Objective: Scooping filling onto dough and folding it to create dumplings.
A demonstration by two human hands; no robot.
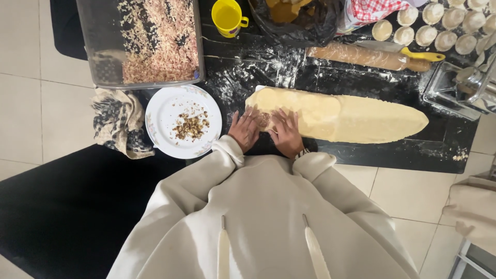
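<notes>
cream hoodie sleeves nearest the camera. left hand (244, 127) and right hand (284, 132) lie side by side, fingers spread flat, palms down on the near-left end of a long pale dough sheet (341, 118); neither grips anything. a bit of brown filling (264, 119) shows between the two hands on the dough. dough lies lengthwise on a floured black mat (248, 72), stretching off to the right. just left of the hands: white plate (164, 111) with chopped nuts, then a patterned cloth (120, 121). further out: rolling pin (364, 56), clear tub of nut mix (155, 39), yellow mug (228, 16), rows of small dough rounds (429, 28) top right.
</notes>
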